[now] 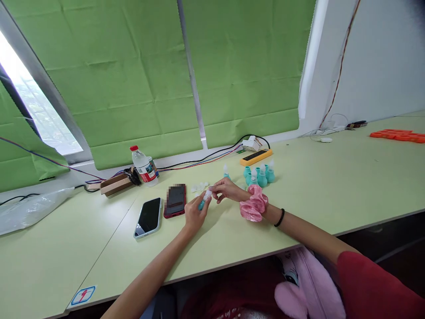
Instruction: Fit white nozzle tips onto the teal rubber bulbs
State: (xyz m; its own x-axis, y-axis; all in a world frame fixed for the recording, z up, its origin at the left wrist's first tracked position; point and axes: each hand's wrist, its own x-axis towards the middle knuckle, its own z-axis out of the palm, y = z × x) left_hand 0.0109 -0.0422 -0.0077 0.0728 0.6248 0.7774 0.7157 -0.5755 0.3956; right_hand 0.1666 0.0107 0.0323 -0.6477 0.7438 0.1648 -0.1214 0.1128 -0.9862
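Note:
My left hand point(195, 213) is closed around a small teal bulb-shaped piece point(201, 205), most of it hidden by the fingers. A translucent white tip point(208, 194) sits at the top of the teal piece. Close on its right, my right hand point(228, 189) pinches at that white tip with thumb and forefinger. Several loose white pieces point(200, 186) lie just beyond my hands. Past my right wrist stand several teal bulbs point(262, 178), some with white tips on them. Another teal bulb with a white tip point(226, 172) stands upright behind my right hand.
Left of my hands lie a red-cased phone point(175, 200) and a light-cased phone point(148, 218). Behind are a water bottle point(145, 166), a cardboard box point(116, 184), cables and a yellow power strip point(256, 157). Orange pieces point(398, 135) lie far right; a plastic bag point(33, 210) lies left.

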